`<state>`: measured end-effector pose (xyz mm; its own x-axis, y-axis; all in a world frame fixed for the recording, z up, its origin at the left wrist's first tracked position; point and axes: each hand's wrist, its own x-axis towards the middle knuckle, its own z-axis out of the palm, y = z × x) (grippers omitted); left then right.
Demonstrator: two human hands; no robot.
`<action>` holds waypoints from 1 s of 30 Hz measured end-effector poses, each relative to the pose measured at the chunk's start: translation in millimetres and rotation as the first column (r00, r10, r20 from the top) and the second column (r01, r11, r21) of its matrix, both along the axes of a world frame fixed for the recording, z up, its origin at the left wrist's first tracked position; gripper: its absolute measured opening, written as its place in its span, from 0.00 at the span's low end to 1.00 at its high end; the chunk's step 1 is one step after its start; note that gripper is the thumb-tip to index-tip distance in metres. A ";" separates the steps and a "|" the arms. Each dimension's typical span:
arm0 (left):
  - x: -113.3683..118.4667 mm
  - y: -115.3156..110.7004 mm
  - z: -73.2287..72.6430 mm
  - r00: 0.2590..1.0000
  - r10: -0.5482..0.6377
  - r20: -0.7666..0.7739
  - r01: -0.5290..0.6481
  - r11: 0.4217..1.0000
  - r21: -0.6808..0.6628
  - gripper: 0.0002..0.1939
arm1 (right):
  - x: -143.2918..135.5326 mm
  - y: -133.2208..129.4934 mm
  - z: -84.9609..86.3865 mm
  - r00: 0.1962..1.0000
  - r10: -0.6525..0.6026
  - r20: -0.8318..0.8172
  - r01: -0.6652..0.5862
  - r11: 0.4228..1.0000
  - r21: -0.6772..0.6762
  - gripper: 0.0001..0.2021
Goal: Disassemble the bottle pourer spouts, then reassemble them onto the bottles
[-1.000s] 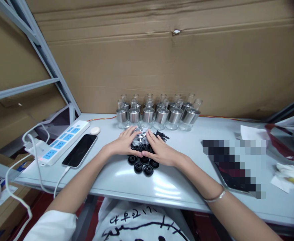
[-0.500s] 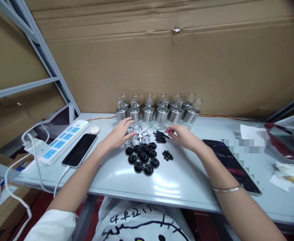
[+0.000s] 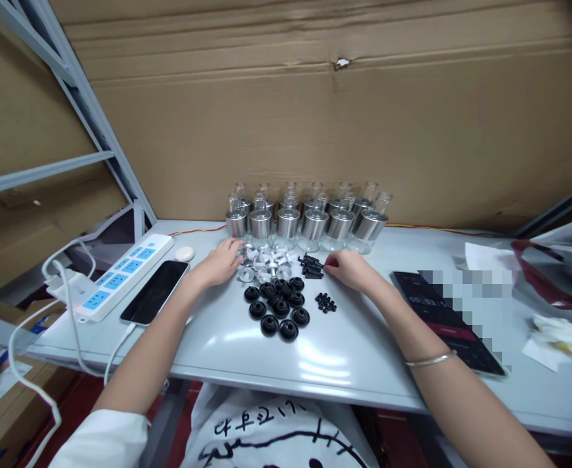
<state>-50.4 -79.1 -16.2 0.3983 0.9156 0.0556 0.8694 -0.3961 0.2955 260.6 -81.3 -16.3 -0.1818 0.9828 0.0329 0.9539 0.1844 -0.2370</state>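
My left hand rests at the left edge of a pile of silver-white metal caps with stems. Its fingers reach forward, thumb a little apart, and touch the outer caps. My right hand lies beside a small heap of thin black sticks. Its fingers are curled together with the tips at the sticks' right ends; whether one is pinched between them is hidden. Nearer to me is a cluster of round black stepped plugs. Small black rings sit to their right.
Two rows of glass bottles with metal sleeves stand behind the piles, before a cardboard wall. At left are a power strip, a phone and a white round object. A dark tablet and crumpled tissue are at right.
My left hand has drawn back left from above the silver caps, uncovering them. My right hand has lowered slightly, its fingers closing in beside the black sticks.
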 end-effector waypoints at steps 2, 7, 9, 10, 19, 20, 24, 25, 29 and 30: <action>-0.9 0.5 0.1 1.000 -0.002 0.006 0.003 1.000 -0.007 0.22 | -0.7 -0.4 1.0 1.000 -0.015 -0.010 0.015 1.000 0.000 0.08; -1.7 1.4 -0.8 1.000 -0.013 -0.006 0.013 0.999 -0.031 0.24 | -2.8 -1.4 2.5 0.999 -0.021 -0.025 0.021 1.000 -0.005 0.06; -1.4 1.1 -0.3 1.000 -0.010 -0.013 0.010 0.999 -0.045 0.24 | -3.2 -1.4 2.1 1.000 -0.014 -0.028 0.014 1.000 -0.007 0.06; -1.3 0.9 0.1 1.000 -0.009 -0.016 0.009 0.999 -0.052 0.24 | -3.2 -1.3 1.8 1.000 -0.011 -0.029 0.011 1.000 -0.008 0.06; -1.7 0.8 0.9 1.000 -0.012 -0.008 0.011 0.999 -0.044 0.23 | -3.1 -0.5 -0.4 0.999 -0.009 -0.040 0.010 1.000 0.013 0.07; -1.8 0.9 1.0 1.000 -0.013 -0.015 0.012 0.999 -0.043 0.23 | -3.0 -0.3 -0.6 0.999 -0.007 -0.044 0.008 1.000 0.018 0.07; -1.8 0.6 1.7 1.000 -0.007 -0.029 0.006 0.999 -0.041 0.23 | -1.7 2.4 -1.3 0.998 -0.012 -0.065 0.015 0.999 0.046 0.08; -1.8 0.5 1.8 1.000 -0.007 -0.029 0.006 0.999 -0.041 0.23 | -1.6 3.4 -1.6 0.997 -0.015 -0.072 0.019 0.998 0.054 0.08; -1.2 -0.2 2.1 1.000 -0.009 -0.029 0.008 0.999 -0.039 0.24 | -3.5 6.6 -4.7 0.994 0.010 -0.108 -0.002 0.997 0.072 0.10; -0.9 -0.4 2.5 1.000 -0.008 -0.027 0.007 0.999 -0.040 0.24 | -4.3 7.3 -6.0 0.993 0.023 -0.116 -0.014 0.997 0.073 0.10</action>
<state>-51.3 -79.5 -13.7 0.4064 0.9137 0.0082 0.8740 -0.3913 0.2879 256.3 -74.0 -22.3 -0.1906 0.9736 0.1258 0.9169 0.2223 -0.3315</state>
